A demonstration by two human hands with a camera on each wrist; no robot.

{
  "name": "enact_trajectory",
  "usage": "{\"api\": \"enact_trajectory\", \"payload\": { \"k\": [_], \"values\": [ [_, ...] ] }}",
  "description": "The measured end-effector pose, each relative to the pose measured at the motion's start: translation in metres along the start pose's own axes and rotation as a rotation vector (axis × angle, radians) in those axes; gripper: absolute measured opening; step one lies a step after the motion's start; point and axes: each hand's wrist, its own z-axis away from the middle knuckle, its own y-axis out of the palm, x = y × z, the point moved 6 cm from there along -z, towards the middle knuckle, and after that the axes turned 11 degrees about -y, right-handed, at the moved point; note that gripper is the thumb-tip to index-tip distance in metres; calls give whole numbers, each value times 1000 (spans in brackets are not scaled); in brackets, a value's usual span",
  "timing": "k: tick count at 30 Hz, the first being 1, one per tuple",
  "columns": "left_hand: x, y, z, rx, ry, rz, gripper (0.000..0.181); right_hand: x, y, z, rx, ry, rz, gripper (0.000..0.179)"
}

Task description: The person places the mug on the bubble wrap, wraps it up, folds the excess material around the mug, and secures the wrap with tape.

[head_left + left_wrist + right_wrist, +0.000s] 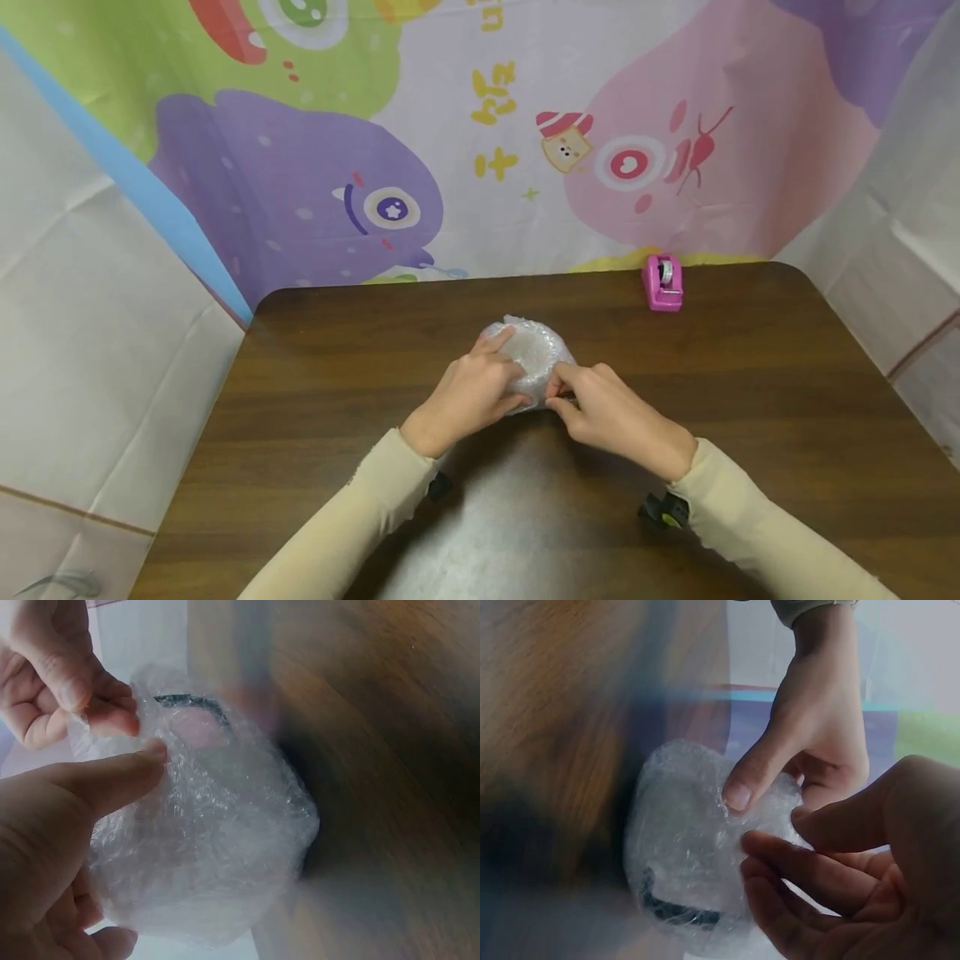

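A round, bowl-like object wrapped in clear bubble wrap (534, 346) sits on the table, with a dark curved band and a pinkish patch showing through the wrap (196, 724). What is inside is blurred by the plastic. My left hand (476, 385) holds the bundle from its left side, thumb (748, 780) on the near side and fingers over the top. At the right side, my right hand (611, 412) pinches an edge of the bubble wrap (682, 817) between thumb and fingertips. Both hands are close together in the left wrist view, the right hand (64, 682) at upper left.
A pink tape dispenser (663, 283) stands near the back right edge of the dark wooden table (337, 367). Behind the table hangs a cartoon-printed cloth (495, 192), and pale sheets (82, 275) flank both sides.
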Motion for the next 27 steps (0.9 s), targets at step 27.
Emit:
{"api": "enact_trajectory", "payload": {
  "k": [27],
  "values": [
    [4, 4, -4, 26, -84, 0, 29, -30, -6, -2, -70, 76, -267, 31]
  ]
}}
